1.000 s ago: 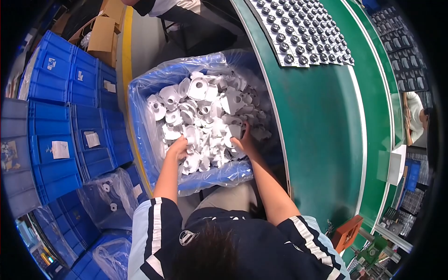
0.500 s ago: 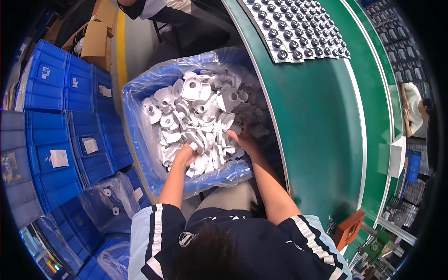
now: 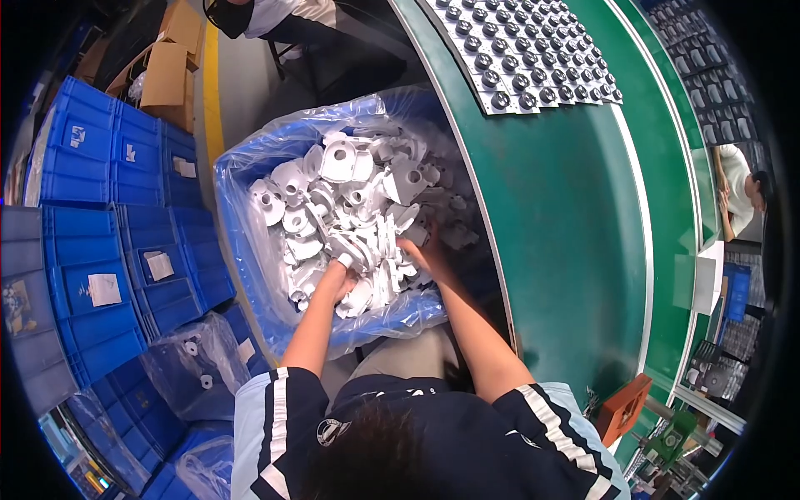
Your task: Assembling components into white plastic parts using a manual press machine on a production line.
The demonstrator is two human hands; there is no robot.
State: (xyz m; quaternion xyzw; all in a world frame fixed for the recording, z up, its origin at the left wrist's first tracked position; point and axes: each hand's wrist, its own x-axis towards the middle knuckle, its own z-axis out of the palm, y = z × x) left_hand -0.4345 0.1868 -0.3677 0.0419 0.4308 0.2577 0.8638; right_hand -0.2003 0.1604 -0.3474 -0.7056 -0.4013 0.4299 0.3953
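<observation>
White plastic parts (image 3: 360, 193), flanged and with round holes, fill a blue bin (image 3: 242, 179) lined with clear plastic film. Both my hands are down in the near part of this heap. My left hand (image 3: 345, 287), with a white band at the wrist or thumb, is closed around several of the parts; its fingertips are hidden under them. On the right side of the same cluster my right hand (image 3: 423, 252) presses its thumb against a row of upright parts. Its fingers curl down behind them and are partly hidden.
To the right runs a green workbench (image 3: 567, 225), bearing rows of black round pieces on white plates (image 3: 533, 58). Stacked blue crates (image 3: 83, 242) stand at left. Cardboard boxes (image 3: 171, 83) and a seated person (image 3: 292, 17) are beyond. A green machine (image 3: 675, 437) sits at lower right.
My right hand has shifted slightly left and down, closer to my left hand. The left hand has moved a little downward and right among the parts. The whole view has shifted slightly.
</observation>
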